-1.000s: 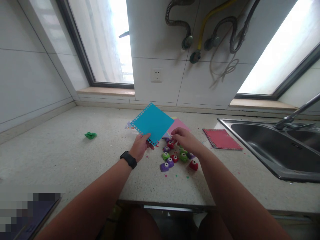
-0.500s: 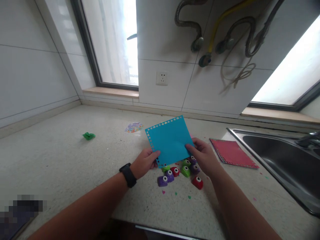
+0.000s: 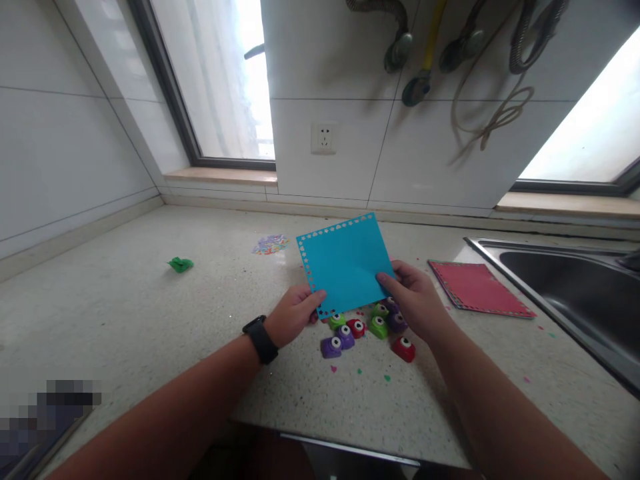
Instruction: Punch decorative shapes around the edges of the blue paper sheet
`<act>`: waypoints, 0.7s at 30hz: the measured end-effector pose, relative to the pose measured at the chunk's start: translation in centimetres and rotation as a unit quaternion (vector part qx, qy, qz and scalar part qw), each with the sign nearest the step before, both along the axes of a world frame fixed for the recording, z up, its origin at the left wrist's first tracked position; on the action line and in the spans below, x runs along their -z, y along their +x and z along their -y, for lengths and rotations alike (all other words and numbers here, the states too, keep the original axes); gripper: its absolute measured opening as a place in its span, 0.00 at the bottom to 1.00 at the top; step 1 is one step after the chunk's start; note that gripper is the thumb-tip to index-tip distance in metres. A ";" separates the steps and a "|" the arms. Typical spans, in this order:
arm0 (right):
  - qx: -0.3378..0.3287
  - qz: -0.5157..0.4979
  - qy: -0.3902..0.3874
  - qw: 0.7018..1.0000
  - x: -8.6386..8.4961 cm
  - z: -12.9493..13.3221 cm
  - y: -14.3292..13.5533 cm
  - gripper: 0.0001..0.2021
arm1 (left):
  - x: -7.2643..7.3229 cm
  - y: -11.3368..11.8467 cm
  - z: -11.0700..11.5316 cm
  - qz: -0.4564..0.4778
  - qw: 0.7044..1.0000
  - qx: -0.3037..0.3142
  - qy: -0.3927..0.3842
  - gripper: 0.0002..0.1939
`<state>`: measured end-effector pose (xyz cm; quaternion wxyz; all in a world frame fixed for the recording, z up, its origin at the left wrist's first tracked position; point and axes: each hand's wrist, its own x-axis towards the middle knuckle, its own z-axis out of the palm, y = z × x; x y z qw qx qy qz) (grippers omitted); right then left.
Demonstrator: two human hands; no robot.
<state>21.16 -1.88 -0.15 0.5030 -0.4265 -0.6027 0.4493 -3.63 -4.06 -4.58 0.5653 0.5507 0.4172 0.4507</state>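
Note:
A blue sheet of paper [image 3: 345, 263] is held up, tilted, over the counter, with small shapes punched along its top and left edges and a few at the bottom left. My left hand [image 3: 296, 312] pinches its lower left corner. At its right edge, my right hand [image 3: 413, 293] grips the paper between thumb and fingers. Just below the sheet lie several small craft punches, among them a purple one [image 3: 331, 347], a green one [image 3: 379, 327] and a red one [image 3: 404, 349]. The sheet hides part of the counter behind it.
A stack of punched sheets with a red one on top [image 3: 480, 287] lies right, beside the metal sink [image 3: 565, 273]. Colourful paper bits [image 3: 271, 245] are piled at the back. Crumpled green paper [image 3: 181, 265] sits left. A dark object [image 3: 45, 427] is at lower left.
The camera view has shifted slightly, so the counter items appear a little higher and further right. Both hands still hold the blue sheet in nearly the same pose.

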 end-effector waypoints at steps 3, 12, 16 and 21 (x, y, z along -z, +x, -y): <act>0.009 0.000 0.001 1.000 -0.3 0.2 -0.2 0.14 | 0.0 0.0 0.0 0.001 1.000 -0.011 0.001 0.21; 0.123 0.031 0.082 0.989 -3.2 0.8 3.7 0.08 | -0.5 0.3 -0.2 0.024 0.998 -0.063 0.009 0.21; -0.043 0.371 0.046 0.927 -5.0 3.8 6.4 0.11 | -0.6 0.4 -0.2 0.033 0.997 -0.070 0.002 0.22; -0.071 0.512 -0.001 0.856 -2.9 6.6 6.5 0.10 | -0.6 0.4 -0.2 0.049 0.996 -0.074 -0.010 0.24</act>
